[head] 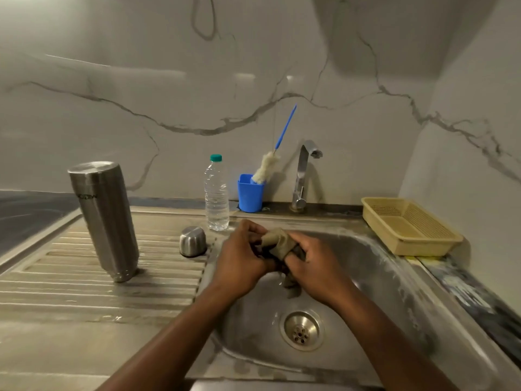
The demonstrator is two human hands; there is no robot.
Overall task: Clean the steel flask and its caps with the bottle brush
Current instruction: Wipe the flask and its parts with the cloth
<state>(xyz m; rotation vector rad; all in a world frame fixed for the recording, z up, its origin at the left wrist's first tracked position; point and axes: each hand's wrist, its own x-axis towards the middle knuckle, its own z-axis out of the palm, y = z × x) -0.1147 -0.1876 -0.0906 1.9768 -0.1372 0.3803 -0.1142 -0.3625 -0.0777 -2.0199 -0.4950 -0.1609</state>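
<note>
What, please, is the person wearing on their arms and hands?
Nothing: the left hand and right hand show no gloves, watch or visible rings, and the left forearm and right forearm are bare to the frame edge, no sleeve in view.

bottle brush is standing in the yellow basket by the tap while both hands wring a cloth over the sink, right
Not quite. The head view shows the bottle brush standing in the blue cup by the tap, not in the yellow basket. The left hand and right hand do wring a cloth over the sink.

The cloth [277,239] hides most of what it wraps; lettering on the flask [104,218] is unreadable.
</note>
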